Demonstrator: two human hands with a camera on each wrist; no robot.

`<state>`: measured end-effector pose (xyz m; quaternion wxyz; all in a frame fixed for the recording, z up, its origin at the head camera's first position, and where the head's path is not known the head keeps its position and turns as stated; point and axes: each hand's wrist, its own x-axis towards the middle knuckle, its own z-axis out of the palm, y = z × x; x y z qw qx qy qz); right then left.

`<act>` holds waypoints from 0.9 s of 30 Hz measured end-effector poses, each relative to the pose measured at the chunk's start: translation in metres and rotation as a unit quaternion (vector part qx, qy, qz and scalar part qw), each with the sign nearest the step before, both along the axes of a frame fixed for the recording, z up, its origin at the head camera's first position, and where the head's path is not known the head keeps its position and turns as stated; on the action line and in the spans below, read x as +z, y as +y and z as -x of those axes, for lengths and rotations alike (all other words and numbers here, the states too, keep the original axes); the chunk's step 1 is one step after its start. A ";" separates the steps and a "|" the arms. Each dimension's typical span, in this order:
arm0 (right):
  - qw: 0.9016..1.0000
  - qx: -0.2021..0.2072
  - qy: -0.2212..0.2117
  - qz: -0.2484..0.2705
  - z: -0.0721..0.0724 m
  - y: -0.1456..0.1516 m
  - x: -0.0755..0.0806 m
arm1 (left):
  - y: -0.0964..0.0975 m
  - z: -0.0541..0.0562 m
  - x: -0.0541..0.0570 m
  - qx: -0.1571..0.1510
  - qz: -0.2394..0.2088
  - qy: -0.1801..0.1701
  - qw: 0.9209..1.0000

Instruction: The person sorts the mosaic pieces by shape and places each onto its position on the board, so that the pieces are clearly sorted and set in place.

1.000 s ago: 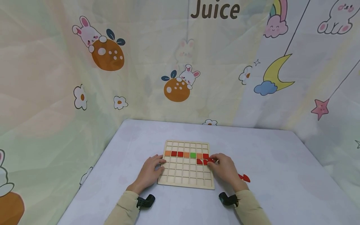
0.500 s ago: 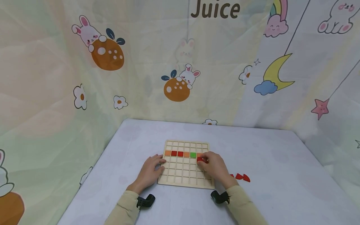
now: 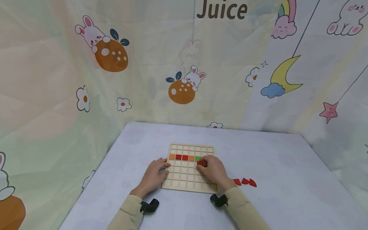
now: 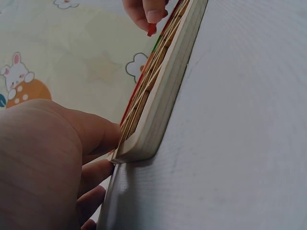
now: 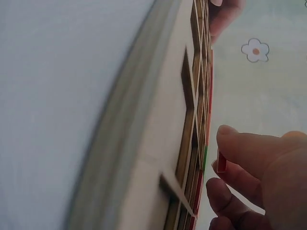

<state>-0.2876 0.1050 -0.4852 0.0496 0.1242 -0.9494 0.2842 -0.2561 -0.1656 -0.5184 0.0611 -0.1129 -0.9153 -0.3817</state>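
A square wooden grid board (image 3: pixel 184 177) lies on the table. Along one row sit orange, red and green square tiles, such as the green tile (image 3: pixel 197 158). My left hand (image 3: pixel 153 175) rests at the board's left edge, fingers fairly straight, with the thumb (image 4: pixel 98 134) touching the side near a corner. Over the right part of the grid, my right hand (image 3: pixel 213 169) pinches a small red piece (image 5: pixel 221 162) between thumb and fingertips. That hand hides the right end of the coloured row and several cells below it.
Three loose red rounded-wedge pieces (image 3: pixel 245 181) lie on the white table (image 3: pixel 287 198) right of the board, beside the right forearm. A printed cloth backdrop (image 3: pixel 152 57) rises behind and beside the table. Each wrist wears a black camera (image 3: pixel 150 205).
My right hand has moved left across the board, from its right edge to over the grid, with a red piece. Loose red pieces behind it have come into view. The left hand stays put.
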 end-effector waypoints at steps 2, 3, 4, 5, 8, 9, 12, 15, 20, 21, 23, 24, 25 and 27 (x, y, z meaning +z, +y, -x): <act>1.000 0.003 0.002 -0.002 0.001 -0.001 -0.001 | 0.000 0.000 0.000 0.001 0.002 -0.002 1.000; 1.000 0.004 0.002 -0.003 0.001 -0.002 -0.001 | 0.001 0.000 0.000 0.001 0.002 -0.003 1.000; 1.000 0.004 0.001 -0.001 0.001 -0.002 -0.001 | 0.001 0.000 0.001 0.001 0.002 -0.003 1.000; 1.000 0.003 0.001 0.000 0.001 -0.003 -0.001 | 0.001 0.000 0.001 0.001 0.003 -0.004 1.000; 1.000 0.004 -0.001 -0.001 0.001 -0.004 -0.002 | 0.001 0.000 0.001 0.000 0.003 -0.004 1.000; 1.000 0.005 -0.001 -0.003 0.002 -0.005 -0.003 | 0.002 0.000 0.001 0.000 0.004 -0.003 1.000; 1.000 0.005 0.001 -0.009 0.002 -0.006 -0.004 | 0.002 0.000 0.001 0.001 0.005 -0.002 1.000; 1.000 0.003 0.004 -0.015 0.004 -0.007 -0.005 | 0.002 0.000 0.000 0.002 0.006 -0.003 1.000; 1.000 0.002 0.009 -0.020 0.005 -0.007 -0.006 | 0.002 0.000 0.000 0.001 0.007 -0.001 1.000; 1.000 0.003 0.010 -0.019 0.005 -0.007 -0.006 | 0.001 0.000 0.001 0.001 0.006 -0.001 1.000; 1.000 0.004 0.012 -0.018 0.005 -0.007 -0.006 | 0.001 0.000 0.001 0.001 0.005 0.001 1.000; 1.000 0.004 0.012 -0.017 0.005 -0.007 -0.005 | 0.001 0.000 0.001 0.001 0.004 0.000 1.000; 1.000 0.004 0.013 -0.016 0.005 -0.007 -0.005 | 0.001 -0.001 0.001 0.001 0.004 0.000 1.000; 1.000 0.005 0.015 -0.015 0.005 -0.008 -0.004 | 0.001 -0.001 0.002 0.002 0.002 -0.001 1.000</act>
